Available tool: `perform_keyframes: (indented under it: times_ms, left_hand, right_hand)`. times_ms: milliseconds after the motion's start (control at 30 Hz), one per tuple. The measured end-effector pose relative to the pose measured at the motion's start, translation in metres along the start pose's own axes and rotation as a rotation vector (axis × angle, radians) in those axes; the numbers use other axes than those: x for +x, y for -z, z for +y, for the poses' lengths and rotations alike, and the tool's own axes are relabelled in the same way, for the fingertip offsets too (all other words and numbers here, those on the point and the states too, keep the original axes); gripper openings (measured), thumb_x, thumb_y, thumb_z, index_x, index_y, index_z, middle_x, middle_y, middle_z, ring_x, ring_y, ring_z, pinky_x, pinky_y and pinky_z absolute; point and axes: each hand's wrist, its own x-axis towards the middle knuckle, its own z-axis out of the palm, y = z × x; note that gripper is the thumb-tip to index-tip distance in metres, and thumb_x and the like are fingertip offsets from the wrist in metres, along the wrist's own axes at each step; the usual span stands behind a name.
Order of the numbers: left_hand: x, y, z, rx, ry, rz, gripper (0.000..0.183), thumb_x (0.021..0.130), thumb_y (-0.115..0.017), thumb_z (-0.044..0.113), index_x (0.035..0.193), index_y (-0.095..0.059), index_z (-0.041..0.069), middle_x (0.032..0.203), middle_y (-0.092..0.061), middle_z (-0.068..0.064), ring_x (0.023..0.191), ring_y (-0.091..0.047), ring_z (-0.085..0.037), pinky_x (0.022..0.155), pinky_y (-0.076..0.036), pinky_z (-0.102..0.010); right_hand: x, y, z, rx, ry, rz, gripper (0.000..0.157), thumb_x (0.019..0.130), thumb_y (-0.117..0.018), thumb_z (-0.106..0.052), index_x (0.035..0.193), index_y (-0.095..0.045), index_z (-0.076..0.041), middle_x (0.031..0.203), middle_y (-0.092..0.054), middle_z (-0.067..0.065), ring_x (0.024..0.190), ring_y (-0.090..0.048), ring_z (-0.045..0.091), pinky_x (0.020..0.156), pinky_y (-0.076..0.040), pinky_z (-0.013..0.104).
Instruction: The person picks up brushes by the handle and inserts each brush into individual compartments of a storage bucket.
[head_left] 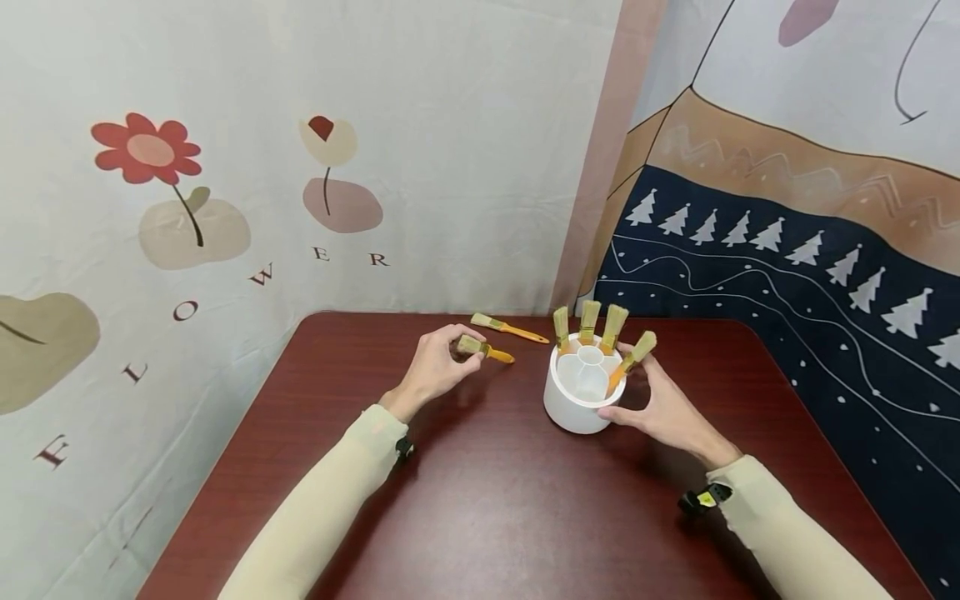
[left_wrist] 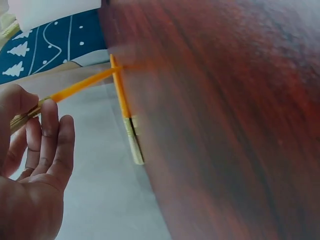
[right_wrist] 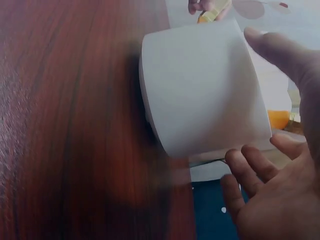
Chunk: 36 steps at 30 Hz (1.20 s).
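My left hand [head_left: 435, 367] pinches a flat paintbrush [head_left: 498, 356] near its bristle end, between thumb and fingertips. The orange handle points right, toward the holder, and in the left wrist view the brush [left_wrist: 75, 89] is raised off the table. A round white divided brush holder [head_left: 572, 407] sits right of centre. My right hand [head_left: 670, 410] grips it from the right, thumb at the front rim and fingers round the far side, partly hidden. Several paintbrushes [head_left: 588, 321] stand in its compartments, bristles up. One more paintbrush [head_left: 519, 331] lies near the table's back edge.
The dark red wooden table [head_left: 480, 508] ends at a pale fabric backdrop [head_left: 465, 167] printed with flowers and letters. On the right hangs a navy cloth [head_left: 750, 308] with white trees.
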Motion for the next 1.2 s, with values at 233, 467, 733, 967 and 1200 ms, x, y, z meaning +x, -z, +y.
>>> perform_keyframes:
  times_ms: [233, 467, 733, 967, 1200]
  left_hand:
    - [0.001, 0.003, 0.013, -0.003, -0.005, 0.024, 0.021, 0.103, -0.09, 0.01, 0.121, -0.083, 0.006, 0.11, -0.081, -0.011, 0.092, -0.079, -0.022, 0.088, -0.072, -0.053]
    - [-0.002, 0.005, 0.027, -0.004, -0.047, 0.05, 0.018, 0.104, -0.09, 0.013, 0.115, -0.078, 0.005, 0.117, -0.078, -0.014, 0.104, -0.082, -0.033, 0.094, -0.071, -0.052]
    - [-0.003, 0.005, 0.043, -0.018, -0.004, 0.097, 0.018, 0.109, -0.086, 0.021, 0.113, -0.073, 0.01, 0.117, -0.086, -0.009, 0.103, -0.084, -0.024, 0.092, -0.069, -0.036]
    - [-0.002, 0.005, 0.056, -0.106, -0.041, 0.13, 0.02, 0.11, -0.085, 0.021, 0.118, -0.072, 0.007, 0.124, -0.086, -0.013, 0.105, -0.084, -0.024, 0.092, -0.071, -0.032]
    - [-0.005, 0.002, 0.07, -0.134, -0.086, 0.163, 0.019, 0.112, -0.082, 0.022, 0.12, -0.073, 0.007, 0.111, -0.086, -0.005, 0.098, -0.081, -0.019, 0.088, -0.066, -0.02]
  right_hand:
    - [0.003, 0.005, 0.005, 0.051, 0.005, -0.016, 0.106, 0.099, -0.095, -0.036, 0.182, -0.032, -0.017, 0.167, -0.06, 0.022, 0.146, -0.066, 0.046, 0.124, -0.053, 0.074]
    - [0.005, 0.006, 0.007, 0.041, -0.001, -0.023, 0.103, 0.1, -0.093, -0.037, 0.182, -0.034, -0.016, 0.165, -0.063, 0.021, 0.142, -0.068, 0.043, 0.122, -0.054, 0.074]
    - [0.005, 0.004, 0.008, -0.004, -0.005, -0.011, 0.104, 0.098, -0.095, -0.042, 0.18, -0.036, -0.016, 0.168, -0.06, 0.021, 0.145, -0.065, 0.043, 0.122, -0.052, 0.076]
    - [0.004, 0.004, 0.009, -0.032, -0.002, 0.008, 0.104, 0.097, -0.096, -0.046, 0.179, -0.039, -0.017, 0.166, -0.061, 0.019, 0.141, -0.066, 0.04, 0.119, -0.055, 0.07]
    - [0.002, 0.002, 0.007, -0.033, -0.003, 0.025, 0.103, 0.097, -0.097, -0.047, 0.177, -0.041, -0.014, 0.162, -0.063, 0.02, 0.138, -0.068, 0.039, 0.116, -0.058, 0.066]
